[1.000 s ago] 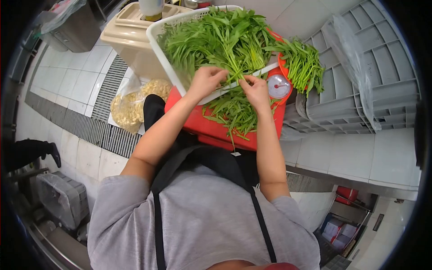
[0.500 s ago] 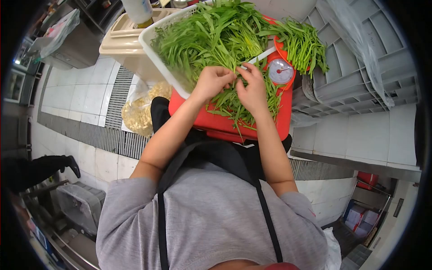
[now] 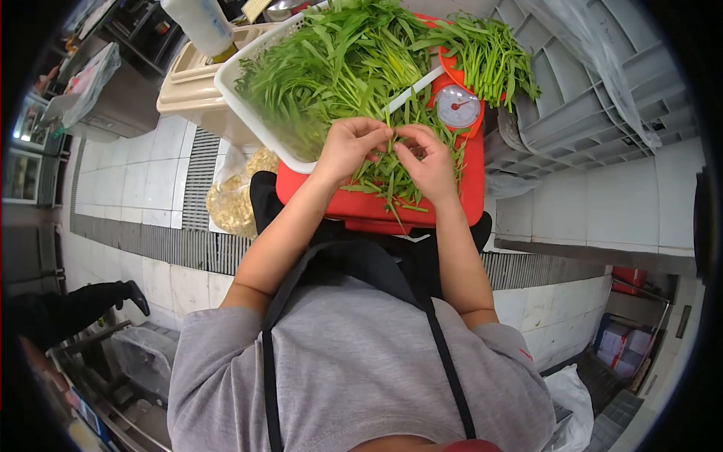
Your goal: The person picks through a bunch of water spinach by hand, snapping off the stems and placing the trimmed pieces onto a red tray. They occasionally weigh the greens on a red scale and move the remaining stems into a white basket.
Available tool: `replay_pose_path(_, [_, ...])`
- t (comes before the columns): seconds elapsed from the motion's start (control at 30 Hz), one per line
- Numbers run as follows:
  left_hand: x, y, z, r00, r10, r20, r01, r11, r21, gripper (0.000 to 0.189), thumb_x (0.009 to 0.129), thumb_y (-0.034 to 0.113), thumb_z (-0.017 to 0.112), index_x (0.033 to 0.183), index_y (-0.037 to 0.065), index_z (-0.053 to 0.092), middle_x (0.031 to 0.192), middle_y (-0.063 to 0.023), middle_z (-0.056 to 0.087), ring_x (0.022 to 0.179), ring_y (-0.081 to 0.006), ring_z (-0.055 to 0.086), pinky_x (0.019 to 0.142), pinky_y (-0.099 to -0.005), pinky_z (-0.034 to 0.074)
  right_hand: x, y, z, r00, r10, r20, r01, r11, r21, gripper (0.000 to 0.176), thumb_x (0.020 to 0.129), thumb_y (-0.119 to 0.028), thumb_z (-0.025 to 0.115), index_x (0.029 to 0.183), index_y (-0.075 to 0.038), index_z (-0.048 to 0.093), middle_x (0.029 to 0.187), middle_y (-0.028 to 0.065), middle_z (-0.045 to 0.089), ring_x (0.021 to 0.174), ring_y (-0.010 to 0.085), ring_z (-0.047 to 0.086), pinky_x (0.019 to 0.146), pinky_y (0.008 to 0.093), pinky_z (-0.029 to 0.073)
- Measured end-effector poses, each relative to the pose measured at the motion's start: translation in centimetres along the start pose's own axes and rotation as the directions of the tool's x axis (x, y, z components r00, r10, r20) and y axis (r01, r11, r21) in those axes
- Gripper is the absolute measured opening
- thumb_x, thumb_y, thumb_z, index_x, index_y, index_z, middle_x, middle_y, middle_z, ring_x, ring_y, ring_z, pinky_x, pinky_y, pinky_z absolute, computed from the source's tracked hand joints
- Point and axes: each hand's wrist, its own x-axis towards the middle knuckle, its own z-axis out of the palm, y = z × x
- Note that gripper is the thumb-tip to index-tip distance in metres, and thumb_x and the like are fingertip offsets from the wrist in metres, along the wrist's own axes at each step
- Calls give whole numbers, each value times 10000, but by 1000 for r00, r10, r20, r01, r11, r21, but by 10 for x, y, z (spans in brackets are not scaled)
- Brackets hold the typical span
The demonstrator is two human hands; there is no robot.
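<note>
My left hand [image 3: 348, 151] and my right hand [image 3: 429, 160] meet fingertip to fingertip over the near side of a white plastic basket [image 3: 252, 124]. Both pinch thin stems of water spinach, mostly hidden by the fingers. A heap of water spinach [image 3: 339, 60] fills the basket. Below my hands, loose leaves and stem pieces [image 3: 392, 184] lie on a red lid-like surface [image 3: 316, 197]. Right of the basket stands an orange dial scale [image 3: 457, 107], its pan bearing a bundle of water spinach [image 3: 489, 60] with the cut stems toward me.
Grey plastic crates [image 3: 595, 98] stand at the right. A beige lidded bin [image 3: 203, 83] is behind the basket's left side, with a bottle [image 3: 199, 26] above it. On the floor sits a bag of pale pieces [image 3: 232, 200]. Another person's leg [image 3: 83, 309] shows at far left.
My hands have moved slightly down and stay close together, fingers pinching. The view has shifted a little, so the basket and scale sit further left.
</note>
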Motion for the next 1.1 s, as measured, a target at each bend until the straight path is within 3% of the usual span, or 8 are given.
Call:
replay_pose_path(0.17, [2, -4, -10, 997, 75, -24, -74, 997, 31, 103, 796, 126, 587, 830, 29, 586, 722, -23, 588, 611, -74, 553, 525, -185, 442, -5, 3, -4, 948, -298, 111, 313, 816, -485, 68, 710, -72, 608, 765, -32, 604, 801, 77, 544, 714, 219, 553, 644, 285, 452])
replay_pose_path(0.33, [4, 16, -34, 925, 76, -371, -179, 951, -252, 90, 833, 134, 473, 868, 52, 483, 671, -30, 526, 562, -98, 492, 531, -207, 433, 2, 23, -6, 967, -214, 141, 252, 694, -675, 99, 728, -122, 594, 790, -49, 620, 814, 82, 549, 755, 261, 550, 697, 344, 445])
replay_pose_path(0.43, [5, 11, -45, 949, 19, -316, -198, 813, -547, 47, 830, 134, 431, 844, 89, 435, 553, 32, 370, 469, -83, 367, 464, -197, 355, 26, 13, 6, 965, -260, -30, 180, 742, -645, 129, 741, -142, 582, 818, -43, 614, 797, 105, 554, 740, 300, 555, 664, 372, 451])
replay_pose_path(0.53, [8, -2, -62, 992, 52, -113, -120, 633, -765, 32, 823, 137, 420, 816, 110, 406, 525, 59, 228, 434, -76, 251, 431, -197, 270, 54, 12, 25, 957, -282, 67, 254, 703, -665, 137, 742, -150, 588, 812, -34, 611, 783, 124, 568, 687, 289, 561, 622, 363, 449])
replay_pose_path(0.67, [4, 3, -56, 966, -61, -252, -153, 649, -745, 171, 839, 199, 453, 941, 66, 483, 515, 68, 219, 430, -61, 245, 428, -195, 262, 72, 12, 35, 984, -45, 174, 175, 446, -878, 201, 740, -227, 579, 791, -37, 617, 775, 133, 579, 700, 295, 565, 641, 370, 456])
replay_pose_path(0.7, [4, -1, -59, 968, -33, -247, -172, 629, -758, 278, 860, 243, 457, 1034, 29, 493, 525, 64, 283, 473, -63, 338, 455, -191, 328, 79, 3, 32, 990, 3, 142, 116, 567, -816, 199, 735, -215, 581, 808, -34, 622, 799, 144, 585, 732, 300, 566, 654, 372, 455])
replay_pose_path(0.8, [7, 1, -54, 941, -161, -297, -114, 676, -728, 319, 878, 254, 437, 1087, 16, 478, 558, 51, 355, 567, -77, 436, 531, -193, 403, 92, 1, 12, 970, -243, 29, 172, 591, -788, 196, 738, -200, 574, 830, -35, 627, 816, 152, 587, 747, 300, 568, 659, 368, 455])
replay_pose_path(1.1, [34, -13, -42, 959, -136, -247, -16, 848, -530, 280, 832, 217, 519, 988, -11, 558, 564, 41, 337, 543, -84, 391, 579, -254, 417, 71, 9, 13, 976, -196, 95, 189, 544, -817, 130, 726, -159, 576, 795, -56, 615, 815, 129, 547, 766, 298, 558, 678, 381, 458])
